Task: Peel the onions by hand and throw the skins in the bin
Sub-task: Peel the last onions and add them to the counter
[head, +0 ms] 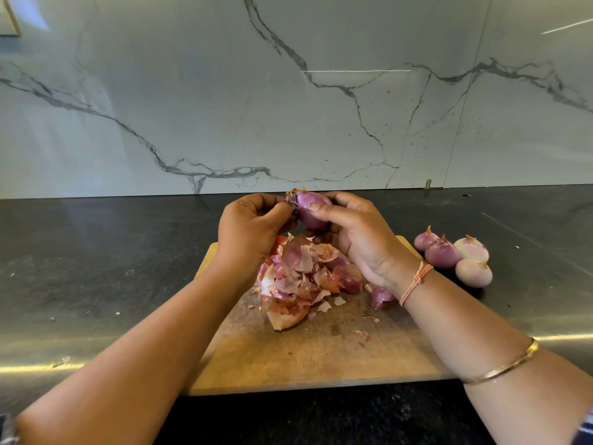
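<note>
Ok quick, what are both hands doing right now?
Left hand: closed, pinching loose skin on the onion.
Right hand: closed round that onion, holding it above the cutting board.

- cutting board (321,358): bare wood, matt, its near face scuffed and stained.
- countertop (96,268): dark speckled stone, polished, with bright streaks of reflected light at left and right.
- far wall (192,107): white marble-look slab with grey veins, smooth and glossy.
- heap of skins (301,277): dry, thin and papery.
- held onion (309,210): smooth purple surface with a faint sheen.
- peeled onions (449,255) at right: smooth and softly shiny.
- bangle (500,367): polished gold-coloured metal.
- wrist band (415,282): matt thread.
</note>
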`<state>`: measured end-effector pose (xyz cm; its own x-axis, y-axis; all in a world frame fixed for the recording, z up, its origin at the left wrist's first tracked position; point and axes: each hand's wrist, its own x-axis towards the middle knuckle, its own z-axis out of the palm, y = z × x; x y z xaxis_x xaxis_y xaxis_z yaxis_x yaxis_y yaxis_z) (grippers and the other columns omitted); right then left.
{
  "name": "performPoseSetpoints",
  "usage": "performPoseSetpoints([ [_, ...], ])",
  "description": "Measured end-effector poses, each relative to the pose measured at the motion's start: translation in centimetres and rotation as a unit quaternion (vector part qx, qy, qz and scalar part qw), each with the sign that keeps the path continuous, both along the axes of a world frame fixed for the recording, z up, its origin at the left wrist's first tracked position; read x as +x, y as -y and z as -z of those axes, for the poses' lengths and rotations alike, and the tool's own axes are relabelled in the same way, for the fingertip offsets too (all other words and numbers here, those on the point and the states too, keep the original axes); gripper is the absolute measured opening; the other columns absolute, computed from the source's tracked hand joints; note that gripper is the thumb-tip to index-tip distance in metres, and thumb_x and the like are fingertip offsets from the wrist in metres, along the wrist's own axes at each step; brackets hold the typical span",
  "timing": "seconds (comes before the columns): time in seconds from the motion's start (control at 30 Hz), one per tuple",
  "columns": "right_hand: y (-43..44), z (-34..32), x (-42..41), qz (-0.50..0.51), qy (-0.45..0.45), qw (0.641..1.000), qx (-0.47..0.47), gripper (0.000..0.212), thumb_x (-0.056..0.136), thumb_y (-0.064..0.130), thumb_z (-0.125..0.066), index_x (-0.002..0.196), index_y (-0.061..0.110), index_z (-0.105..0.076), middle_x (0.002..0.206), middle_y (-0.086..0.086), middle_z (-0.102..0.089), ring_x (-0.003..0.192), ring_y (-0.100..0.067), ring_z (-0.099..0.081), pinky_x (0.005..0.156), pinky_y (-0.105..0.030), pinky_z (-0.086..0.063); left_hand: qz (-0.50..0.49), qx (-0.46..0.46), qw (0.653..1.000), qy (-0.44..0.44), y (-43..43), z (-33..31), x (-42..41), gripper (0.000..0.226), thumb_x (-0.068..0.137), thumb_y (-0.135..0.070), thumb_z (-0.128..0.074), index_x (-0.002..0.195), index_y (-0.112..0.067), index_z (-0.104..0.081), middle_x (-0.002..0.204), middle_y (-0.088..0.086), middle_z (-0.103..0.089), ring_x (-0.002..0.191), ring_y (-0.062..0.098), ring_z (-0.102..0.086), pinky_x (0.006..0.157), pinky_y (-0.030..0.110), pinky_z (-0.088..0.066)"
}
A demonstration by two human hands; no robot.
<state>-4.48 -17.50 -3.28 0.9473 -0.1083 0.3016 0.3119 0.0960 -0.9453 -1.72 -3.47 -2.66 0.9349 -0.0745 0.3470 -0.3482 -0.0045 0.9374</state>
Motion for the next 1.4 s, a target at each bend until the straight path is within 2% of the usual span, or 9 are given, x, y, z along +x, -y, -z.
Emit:
performPoseSetpoints([
  [0.1, -0.1, -0.4, -0.4, -0.03, -0.026, 0.998, 0.047, 0.015, 0.09, 0.006, -0.054, 0.097, 0.006, -0.068, 0.085, -0.013, -0.064, 0.065, -0.017, -0.057, 0.057, -0.021, -0.048, 0.02, -0.015, 1.0, -0.005, 0.0, 0.0, 0.0, 0.015, 0.087, -0.007, -0.064, 0.076, -0.015, -0.069, 0.07, 0.003, -0.071, 0.071, 0.014, -0.068, 0.077, 0.031, -0.058],
  [0.3, 0.0, -0.7, -0.4, -0.051, -0.068, 0.992, 0.096, 0.02, 0.092, 0.012, -0.049, 0.09, 0.008, -0.068, 0.08, -0.01, -0.061, 0.054, -0.014, -0.054, 0.051, -0.019, -0.044, 0.057, -0.054, 0.997, -0.025, 0.2, 0.1, 0.1, 0.016, 0.089, -0.003, -0.06, 0.077, -0.011, -0.068, 0.063, -0.003, -0.07, 0.062, 0.008, -0.067, 0.065, 0.018, -0.056],
  [0.43, 0.2, -1.0, -0.7, -0.073, -0.073, 0.986, 0.132, 0.021, 0.093, 0.012, -0.042, 0.096, 0.006, -0.062, 0.08, -0.015, -0.062, 0.053, -0.015, -0.053, 0.049, -0.019, -0.043, 0.041, -0.09, 0.993, -0.058, -0.1, 0.0, 0.5, 0.015, 0.091, -0.007, -0.059, 0.079, -0.007, -0.067, 0.066, 0.001, -0.069, 0.066, 0.01, -0.068, 0.069, 0.022, -0.058],
  [0.53, 0.2, -1.1, -0.7, -0.076, -0.069, 0.986, 0.131, 0.022, 0.093, 0.013, -0.041, 0.102, 0.004, -0.059, 0.085, -0.019, -0.064, 0.055, -0.015, -0.053, 0.051, -0.02, -0.043, 0.004, -0.045, 0.999, -0.018, -0.5, 0.0, 0.8, 0.013, 0.089, -0.01, -0.062, 0.077, -0.012, -0.067, 0.068, 0.0, -0.069, 0.071, 0.014, -0.068, 0.069, 0.024, -0.058],
  [0.7, 0.2, -0.8, -0.6, -0.061, -0.07, 0.989, 0.118, 0.023, 0.093, 0.012, -0.041, 0.103, 0.004, -0.061, 0.088, -0.015, -0.063, 0.058, -0.015, -0.055, 0.055, -0.021, -0.045, -0.019, 0.044, 0.998, 0.042, -0.1, 0.1, -0.4, 0.018, 0.083, -0.026, -0.07, 0.075, -0.01, -0.068, 0.07, 0.01, -0.07, 0.073, 0.032, -0.065, 0.076, 0.049, -0.055],
  [0.93, 0.0, -0.5, -0.5, -0.05, -0.072, 0.992, 0.095, 0.017, 0.092, 0.01, -0.046, 0.095, 0.006, -0.062, 0.087, -0.013, -0.059, 0.061, -0.015, -0.056, 0.059, -0.023, -0.047, 0.001, 0.044, 0.998, 0.047, 0.2, 0.2, -0.4, 0.005, 0.083, -0.017, -0.07, 0.086, -0.018, -0.067, 0.082, -0.001, -0.07, 0.079, 0.016, -0.068, 0.079, 0.037, -0.058],
  [1.13, -0.2, -0.6, -0.5, -0.053, -0.049, 0.993, 0.092, 0.019, 0.092, 0.009, -0.046, 0.093, 0.007, -0.065, 0.086, -0.01, -0.062, 0.06, -0.014, -0.057, 0.058, -0.022, -0.048, 0.006, 0.034, 0.999, 0.041, 0.0, 0.3, -0.1, 0.024, 0.087, 0.003, -0.059, 0.08, -0.019, -0.066, 0.078, -0.002, -0.068, 0.069, 0.007, -0.066, 0.071, 0.024, -0.058],
  [1.23, -0.1, -0.6, -0.5, -0.044, -0.047, 0.994, 0.09, 0.018, 0.092, 0.009, -0.046, 0.095, 0.007, -0.064, 0.089, -0.012, -0.06, 0.059, -0.014, -0.058, 0.059, -0.022, -0.048, -0.007, 0.01, 1.0, 0.027, 0.0, 0.3, 0.0, 0.023, 0.089, -0.001, -0.057, 0.077, -0.018, -0.068, 0.072, -0.002, -0.068, 0.062, 0.004, -0.064, 0.069, 0.022, -0.058],
  [1.4, -0.2, -0.6, -0.7, -0.042, -0.04, 0.995, 0.08, 0.018, 0.092, 0.008, -0.047, 0.093, 0.008, -0.065, 0.086, -0.011, -0.058, 0.064, -0.015, -0.057, 0.059, -0.023, -0.047, 0.027, -0.008, 0.999, 0.026, 0.3, 0.3, -0.4, 0.004, 0.086, -0.015, -0.067, 0.083, -0.017, -0.069, 0.076, -0.001, -0.07, 0.07, 0.01, -0.066, 0.064, 0.019, -0.054],
])
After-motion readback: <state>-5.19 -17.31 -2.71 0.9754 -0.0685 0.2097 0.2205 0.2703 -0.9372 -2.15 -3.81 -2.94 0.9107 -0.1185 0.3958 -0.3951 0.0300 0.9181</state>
